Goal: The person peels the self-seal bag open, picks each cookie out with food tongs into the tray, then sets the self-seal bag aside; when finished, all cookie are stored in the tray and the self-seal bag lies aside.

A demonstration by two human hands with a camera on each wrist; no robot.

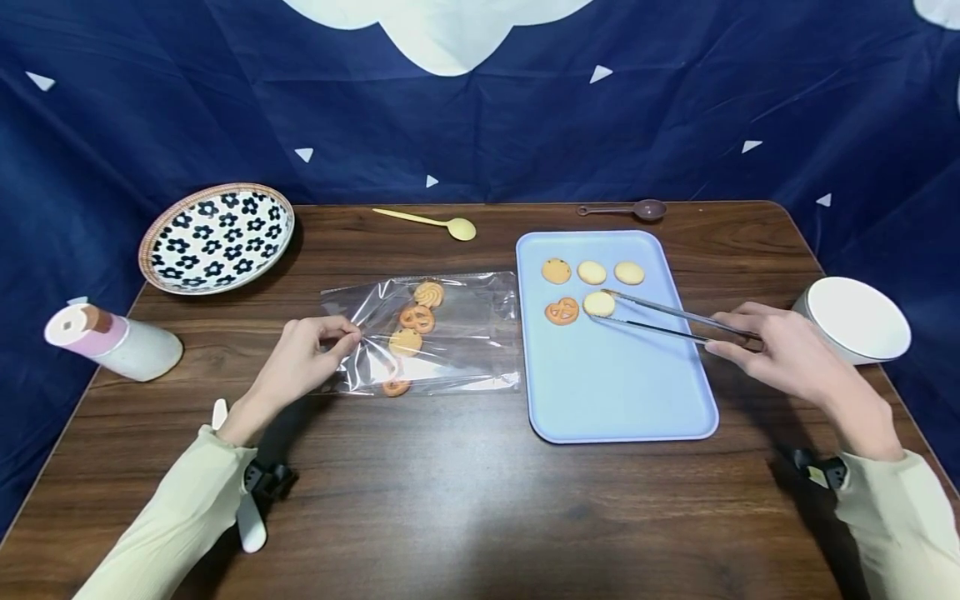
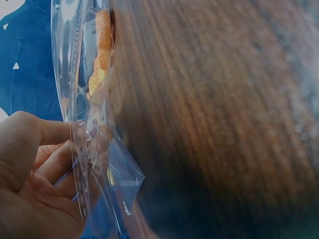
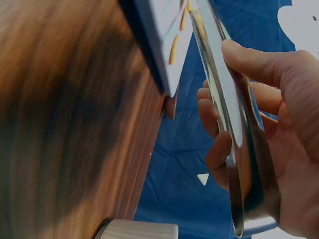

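Observation:
My left hand (image 1: pixel 300 357) pinches the open-looking left end of a clear plastic bag (image 1: pixel 483 333) lying on the table. Inside the bag are several cookies, among them a swirled one (image 1: pixel 429 293), a pretzel-shaped one (image 1: pixel 417 318) and a round one (image 1: pixel 406 342). Metal tongs (image 3: pixel 232 107) are gripped in my right hand (image 1: pixel 787 350), thumb on one arm and fingers around the other. Their tips lie on either side of a pale round cookie (image 1: pixel 598 303) on the light blue tray (image 1: pixel 622 392). Beside it sits a pretzel cookie (image 1: pixel 562 311), with three round cookies in the row behind.
A flower-patterned plate (image 1: pixel 217 239) stands at the back left, near a pink-and-white cylinder (image 1: pixel 116 342). Two spoons, yellow (image 1: pixel 461 229) and brown (image 1: pixel 648 210), lie along the back edge. A white bowl (image 1: pixel 858 321) stands right of my right hand; a white utensil (image 1: pixel 251 525) lies under my left forearm.

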